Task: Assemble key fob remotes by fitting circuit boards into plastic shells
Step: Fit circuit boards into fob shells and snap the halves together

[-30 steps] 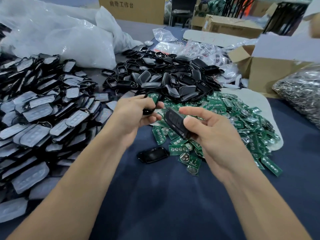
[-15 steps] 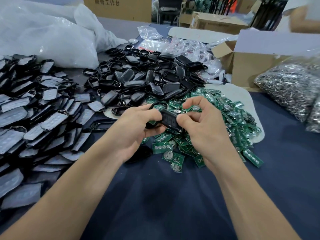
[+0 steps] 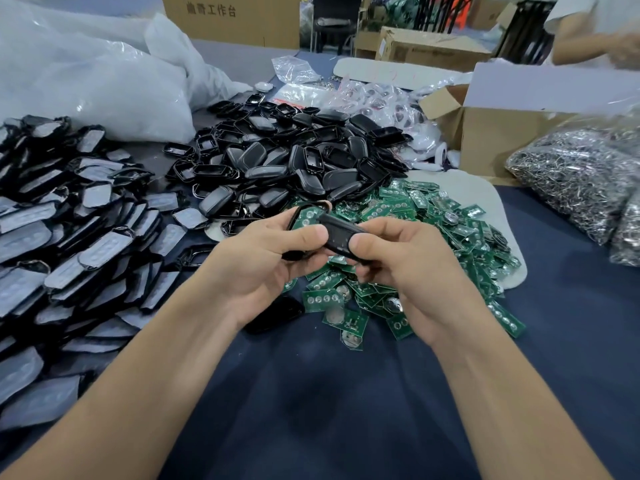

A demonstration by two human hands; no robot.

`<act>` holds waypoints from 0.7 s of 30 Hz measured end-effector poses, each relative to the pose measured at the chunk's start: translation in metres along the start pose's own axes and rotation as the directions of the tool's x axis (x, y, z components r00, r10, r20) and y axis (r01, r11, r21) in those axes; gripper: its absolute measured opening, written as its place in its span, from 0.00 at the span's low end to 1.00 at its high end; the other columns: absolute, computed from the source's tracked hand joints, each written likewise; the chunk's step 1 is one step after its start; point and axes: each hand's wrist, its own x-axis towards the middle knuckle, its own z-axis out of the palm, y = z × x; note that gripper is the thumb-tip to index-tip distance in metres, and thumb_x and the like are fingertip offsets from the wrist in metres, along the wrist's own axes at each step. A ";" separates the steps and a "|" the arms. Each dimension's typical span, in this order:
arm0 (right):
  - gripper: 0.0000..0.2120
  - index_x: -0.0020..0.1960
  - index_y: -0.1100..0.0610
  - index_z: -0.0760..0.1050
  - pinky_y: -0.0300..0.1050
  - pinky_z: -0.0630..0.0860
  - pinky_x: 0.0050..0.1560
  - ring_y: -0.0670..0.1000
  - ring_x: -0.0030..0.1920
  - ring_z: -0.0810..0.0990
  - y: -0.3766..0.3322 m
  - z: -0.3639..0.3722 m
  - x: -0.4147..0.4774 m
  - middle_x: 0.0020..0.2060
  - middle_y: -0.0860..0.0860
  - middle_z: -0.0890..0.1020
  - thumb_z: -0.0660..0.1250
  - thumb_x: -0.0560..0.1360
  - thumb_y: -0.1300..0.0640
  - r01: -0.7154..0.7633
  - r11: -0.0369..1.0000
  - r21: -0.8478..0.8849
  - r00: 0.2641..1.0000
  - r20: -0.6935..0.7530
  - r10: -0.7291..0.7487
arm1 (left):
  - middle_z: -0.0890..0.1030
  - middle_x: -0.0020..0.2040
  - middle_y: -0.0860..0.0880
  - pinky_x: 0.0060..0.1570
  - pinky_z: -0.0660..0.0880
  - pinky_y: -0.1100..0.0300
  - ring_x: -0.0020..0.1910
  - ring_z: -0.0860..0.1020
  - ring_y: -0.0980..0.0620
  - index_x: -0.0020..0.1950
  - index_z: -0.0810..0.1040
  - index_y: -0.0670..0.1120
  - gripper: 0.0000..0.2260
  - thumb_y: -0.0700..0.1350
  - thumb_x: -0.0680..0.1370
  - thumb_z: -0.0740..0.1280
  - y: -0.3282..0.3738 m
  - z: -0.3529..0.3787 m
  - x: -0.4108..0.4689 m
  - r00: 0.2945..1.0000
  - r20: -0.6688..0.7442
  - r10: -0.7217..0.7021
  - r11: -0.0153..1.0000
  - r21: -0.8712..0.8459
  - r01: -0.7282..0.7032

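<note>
Black shell [image 3: 337, 233] (glossy, oblong) pinched between both hands.

Bare blue cloth is showing along the near edge of the table [image 3: 329, 410], leaving room for a hand. Grey pads [image 3: 69, 254] are filling the left edge. Black shells [image 3: 294, 161] and green boards [image 3: 433, 230] are piling up in the middle. The left hand [image 3: 263, 265] and right hand [image 3: 408, 271] are gripping a held shell [image 3: 341, 233] over the boards. Shiny bags [image 3: 571, 178] and a box [image 3: 502, 140] are blocking the right edge.

Even bright light, bowed wide-angle edges.
</note>
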 end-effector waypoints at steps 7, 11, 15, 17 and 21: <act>0.13 0.36 0.53 0.86 0.39 0.75 0.33 0.47 0.29 0.74 -0.002 -0.005 0.002 0.31 0.52 0.82 0.72 0.75 0.66 -0.066 0.995 0.070 0.998 -0.020 0.068 | 0.87 0.43 0.48 0.37 0.81 0.66 0.39 0.86 0.56 0.56 0.83 0.41 0.16 0.38 0.68 0.71 0.000 -0.001 -0.001 0.998 0.045 -0.044 0.996 -0.070 0.047; 0.09 0.39 0.56 0.84 0.39 0.75 0.33 0.47 0.28 0.73 -0.002 -0.006 0.002 0.31 0.52 0.81 0.72 0.75 0.67 -0.089 0.991 0.097 0.996 -0.010 0.090 | 0.86 0.41 0.48 0.36 0.81 0.67 0.36 0.84 0.56 0.55 0.82 0.40 0.17 0.37 0.67 0.71 0.000 0.001 -0.002 1.000 0.011 -0.023 0.998 -0.059 0.023; 0.08 0.39 0.58 0.83 0.40 0.73 0.35 0.48 0.30 0.73 -0.004 -0.006 0.002 0.31 0.54 0.81 0.71 0.75 0.68 -0.134 0.977 0.165 0.991 0.044 0.128 | 0.85 0.42 0.47 0.36 0.81 0.66 0.34 0.83 0.56 0.57 0.82 0.40 0.19 0.35 0.66 0.71 -0.001 0.002 -0.004 1.000 -0.002 -0.016 0.995 -0.100 0.016; 0.09 0.38 0.57 0.83 0.40 0.72 0.35 0.48 0.29 0.74 -0.005 -0.008 0.001 0.32 0.54 0.80 0.70 0.74 0.68 -0.150 0.966 0.210 0.987 0.091 0.133 | 0.85 0.43 0.47 0.36 0.81 0.66 0.34 0.82 0.55 0.60 0.82 0.40 0.21 0.36 0.66 0.71 -0.001 0.002 -0.004 1.000 0.007 -0.020 0.993 -0.119 0.020; 0.09 0.41 0.58 0.85 0.39 0.70 0.32 0.48 0.27 0.70 -0.004 -0.009 0.000 0.33 0.54 0.79 0.69 0.75 0.68 -0.121 0.964 0.235 0.986 0.137 0.090 | 0.84 0.43 0.47 0.37 0.81 0.66 0.34 0.81 0.56 0.57 0.82 0.40 0.18 0.36 0.67 0.71 -0.001 0.002 -0.002 1.000 0.006 -0.010 0.992 -0.127 0.011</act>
